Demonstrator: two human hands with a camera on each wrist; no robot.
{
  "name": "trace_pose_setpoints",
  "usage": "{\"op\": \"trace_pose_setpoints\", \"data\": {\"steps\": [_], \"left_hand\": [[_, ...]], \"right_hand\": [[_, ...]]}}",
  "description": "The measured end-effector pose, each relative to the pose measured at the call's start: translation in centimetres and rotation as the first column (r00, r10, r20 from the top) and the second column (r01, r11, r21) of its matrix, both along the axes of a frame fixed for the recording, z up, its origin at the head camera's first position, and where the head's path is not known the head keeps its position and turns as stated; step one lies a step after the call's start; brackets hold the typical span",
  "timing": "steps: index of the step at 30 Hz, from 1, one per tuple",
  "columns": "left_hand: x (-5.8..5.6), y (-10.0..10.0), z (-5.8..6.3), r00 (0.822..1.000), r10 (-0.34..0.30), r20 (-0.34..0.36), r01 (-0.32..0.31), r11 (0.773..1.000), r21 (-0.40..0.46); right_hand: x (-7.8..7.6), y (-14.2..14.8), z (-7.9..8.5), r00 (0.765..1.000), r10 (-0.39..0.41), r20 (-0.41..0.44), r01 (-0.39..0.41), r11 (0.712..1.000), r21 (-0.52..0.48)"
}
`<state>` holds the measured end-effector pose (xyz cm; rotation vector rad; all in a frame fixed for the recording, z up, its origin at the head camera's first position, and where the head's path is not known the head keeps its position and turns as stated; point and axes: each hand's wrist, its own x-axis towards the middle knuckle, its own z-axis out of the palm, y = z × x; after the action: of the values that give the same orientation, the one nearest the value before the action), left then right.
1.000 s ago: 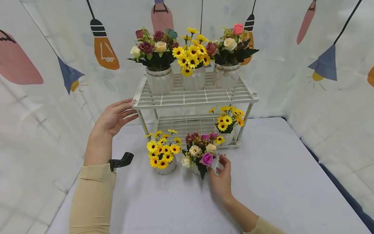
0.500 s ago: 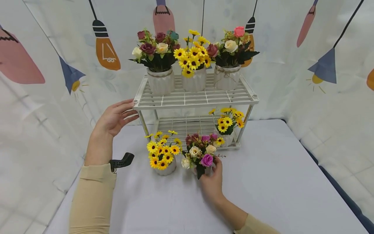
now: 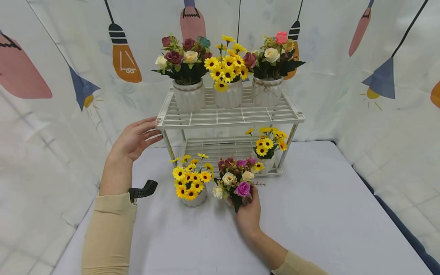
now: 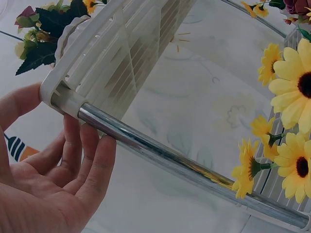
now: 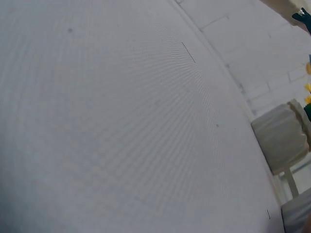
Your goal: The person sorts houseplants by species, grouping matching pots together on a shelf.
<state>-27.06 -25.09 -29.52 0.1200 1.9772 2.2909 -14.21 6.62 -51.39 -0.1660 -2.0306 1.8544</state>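
A white two-tier rack stands on the table in the head view. My left hand holds its upper left front corner. In the left wrist view the thumb lies against the corner and the fingertips touch the metal post. In front of the rack, my right hand grips the right side of a small potted bouquet of cream, purple and dark red roses. Leaves and blooms hide much of its pot. Left of it stands a pot of yellow daisies. The right wrist view does not clearly show the right hand.
On the top tier stand two rose pots, one left and one right, with a yellow daisy pot between them. Another daisy pot occupies the lower tier's right end. A white cloth covers the table; a printed curtain hangs behind.
My right hand has moved left and its fingers have closed on the rose pot, which stays about where it was. The left hand keeps its place at the rack's corner.
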Motion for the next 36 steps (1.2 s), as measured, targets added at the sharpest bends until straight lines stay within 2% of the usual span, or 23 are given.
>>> {"op": "trace_pose_setpoints", "data": {"steps": [7,13,16,17,20,26,32,36], "left_hand": [[0.0,0.0,-0.1,1.0,-0.004,0.001,0.004,1.0,-0.003],[0.0,-0.1,-0.2,1.0,-0.004,-0.007,0.004,1.0,-0.002],[0.1,-0.2,-0.1,1.0,-0.006,-0.009,0.006,1.0,0.01],[0.1,-0.2,-0.1,1.0,-0.006,-0.009,0.006,1.0,0.012],[0.0,-0.2,-0.1,1.0,-0.005,-0.007,0.006,1.0,0.011],[0.0,-0.2,0.0,1.0,-0.002,-0.007,0.002,1.0,-0.004],[0.1,-0.1,0.0,1.0,-0.007,-0.009,0.007,1.0,-0.018],[0.1,-0.1,0.0,1.0,-0.011,-0.009,0.011,1.0,-0.019]], "right_hand": [[0.3,-0.2,-0.2,1.0,-0.012,0.009,0.013,0.999,-0.039],[0.4,-0.1,0.3,0.996,0.027,-0.08,-0.039,0.988,-0.149],[0.0,0.1,1.0,0.992,0.016,-0.127,-0.033,0.99,-0.136],[-0.1,0.2,1.2,0.991,0.0,-0.137,-0.014,0.995,-0.1],[-0.8,0.2,1.8,0.986,-0.023,-0.167,0.011,0.997,-0.071],[-2.8,-0.6,2.9,0.983,-0.048,-0.178,0.028,0.993,-0.111],[-5.0,-1.5,3.7,0.99,-0.073,-0.118,0.047,0.977,-0.206],[-6.5,-1.9,3.7,0.987,-0.072,-0.141,0.026,0.951,-0.307]]}}
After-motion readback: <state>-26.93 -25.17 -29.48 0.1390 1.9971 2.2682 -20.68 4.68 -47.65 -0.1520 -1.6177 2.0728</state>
